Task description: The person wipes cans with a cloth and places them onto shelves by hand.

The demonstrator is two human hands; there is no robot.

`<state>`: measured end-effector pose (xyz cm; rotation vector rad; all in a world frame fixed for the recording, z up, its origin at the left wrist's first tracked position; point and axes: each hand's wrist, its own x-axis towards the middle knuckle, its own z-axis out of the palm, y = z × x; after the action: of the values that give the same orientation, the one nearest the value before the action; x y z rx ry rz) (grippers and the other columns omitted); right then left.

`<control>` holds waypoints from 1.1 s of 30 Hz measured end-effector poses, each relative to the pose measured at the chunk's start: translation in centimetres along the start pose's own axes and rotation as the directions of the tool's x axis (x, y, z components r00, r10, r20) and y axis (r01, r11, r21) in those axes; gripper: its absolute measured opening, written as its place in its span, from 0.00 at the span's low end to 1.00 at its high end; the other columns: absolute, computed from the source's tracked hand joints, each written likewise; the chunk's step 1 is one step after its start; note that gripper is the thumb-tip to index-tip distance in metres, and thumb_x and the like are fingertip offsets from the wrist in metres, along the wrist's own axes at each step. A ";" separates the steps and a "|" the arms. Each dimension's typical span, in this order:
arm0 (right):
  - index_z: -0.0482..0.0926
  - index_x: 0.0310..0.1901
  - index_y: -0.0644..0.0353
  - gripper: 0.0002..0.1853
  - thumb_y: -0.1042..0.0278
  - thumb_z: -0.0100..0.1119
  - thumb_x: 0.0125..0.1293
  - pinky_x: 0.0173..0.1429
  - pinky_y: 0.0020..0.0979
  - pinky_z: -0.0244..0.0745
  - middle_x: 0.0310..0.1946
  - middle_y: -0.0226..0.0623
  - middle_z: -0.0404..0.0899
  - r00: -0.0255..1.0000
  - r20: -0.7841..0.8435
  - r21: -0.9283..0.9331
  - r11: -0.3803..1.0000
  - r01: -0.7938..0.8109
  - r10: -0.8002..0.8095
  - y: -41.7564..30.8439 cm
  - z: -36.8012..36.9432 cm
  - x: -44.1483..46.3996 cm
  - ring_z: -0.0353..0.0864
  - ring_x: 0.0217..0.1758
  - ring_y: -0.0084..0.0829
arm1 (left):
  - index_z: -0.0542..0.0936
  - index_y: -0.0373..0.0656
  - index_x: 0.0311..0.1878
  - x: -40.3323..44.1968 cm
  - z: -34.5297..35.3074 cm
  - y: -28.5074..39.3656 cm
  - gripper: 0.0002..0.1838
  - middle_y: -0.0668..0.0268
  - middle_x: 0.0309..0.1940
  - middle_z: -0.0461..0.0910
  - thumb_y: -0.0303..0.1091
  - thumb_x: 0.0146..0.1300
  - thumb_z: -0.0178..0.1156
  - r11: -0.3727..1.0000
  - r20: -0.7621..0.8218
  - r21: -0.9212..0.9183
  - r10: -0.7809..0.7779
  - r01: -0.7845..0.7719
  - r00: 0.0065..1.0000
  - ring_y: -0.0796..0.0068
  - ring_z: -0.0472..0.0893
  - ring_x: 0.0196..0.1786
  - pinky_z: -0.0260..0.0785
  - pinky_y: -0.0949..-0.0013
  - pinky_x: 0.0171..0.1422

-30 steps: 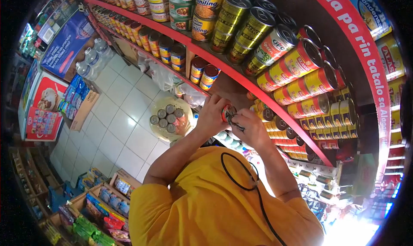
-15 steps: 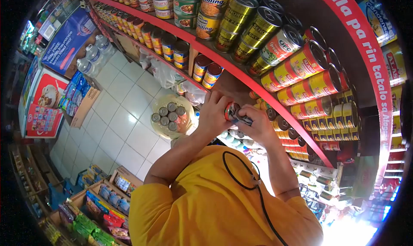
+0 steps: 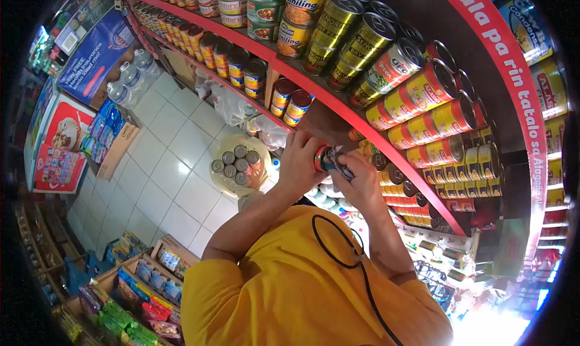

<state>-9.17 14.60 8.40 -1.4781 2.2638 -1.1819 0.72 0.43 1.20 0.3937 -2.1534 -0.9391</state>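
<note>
My left hand (image 3: 300, 163) is wrapped around a small can (image 3: 319, 157) with a red edge, whose label is mostly hidden by the fingers. My right hand (image 3: 361, 180) grips a dark, bluish-grey cloth (image 3: 339, 165) and presses it against the can's end. Both hands are close together in front of the red-edged shelf. Below and left of them, several cans (image 3: 240, 164) stand with silver ends up in a pale yellow plastic bag or tub (image 3: 266, 172) on the floor.
The red shelf edge (image 3: 269, 61) curves just beyond my hands, with stacked cans (image 3: 423, 95) above and smaller cans (image 3: 246, 74) below. Plastic bags (image 3: 232, 107) hang under it. Water bottles (image 3: 130, 77) and snack boxes (image 3: 142, 285) stand across the tiled floor (image 3: 163, 171).
The cloth and my right hand have shifted slightly over the end of the can, showing more of its rim. My left hand keeps the can in nearly the same place.
</note>
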 end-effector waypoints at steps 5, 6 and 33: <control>0.82 0.43 0.69 0.11 0.77 0.67 0.59 0.45 0.40 0.79 0.37 0.48 0.81 0.998 -0.001 0.044 0.997 -0.067 0.067 0.0 0.6 -0.2 0.84 0.39 0.47 | 0.79 0.47 0.51 -0.8 0.4 -0.2 0.33 0.57 0.47 0.74 0.35 0.38 0.82 0.999 0.028 -0.036 0.001 0.000 1.000 0.48 0.74 0.51 0.72 0.49 0.56; 0.82 0.43 0.69 0.11 0.77 0.67 0.59 0.45 0.40 0.79 0.37 0.48 0.81 0.995 0.048 0.043 0.995 -0.085 0.083 0.2 0.3 -0.1 0.84 0.39 0.47 | 0.79 0.47 0.51 -0.8 0.4 -0.3 0.33 0.57 0.47 0.74 0.35 0.38 0.82 1.000 0.030 -0.024 0.016 -0.015 0.999 0.47 0.74 0.51 0.71 0.49 0.56; 0.83 0.49 0.65 0.14 0.69 0.69 0.65 0.45 0.32 0.79 0.37 0.39 0.86 0.906 -0.104 0.287 0.885 -0.367 0.410 5.8 2.9 0.2 0.85 0.39 0.29 | 0.77 0.40 0.60 -3.3 1.6 -5.6 0.19 0.62 0.53 0.82 0.46 0.79 0.59 -0.216 0.567 -0.815 -0.493 0.539 0.660 0.70 0.84 0.54 0.80 0.61 0.62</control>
<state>-11.73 14.04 2.44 -0.8043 2.2493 -1.4370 1.69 -0.83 -5.34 0.5406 -0.6441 -2.6742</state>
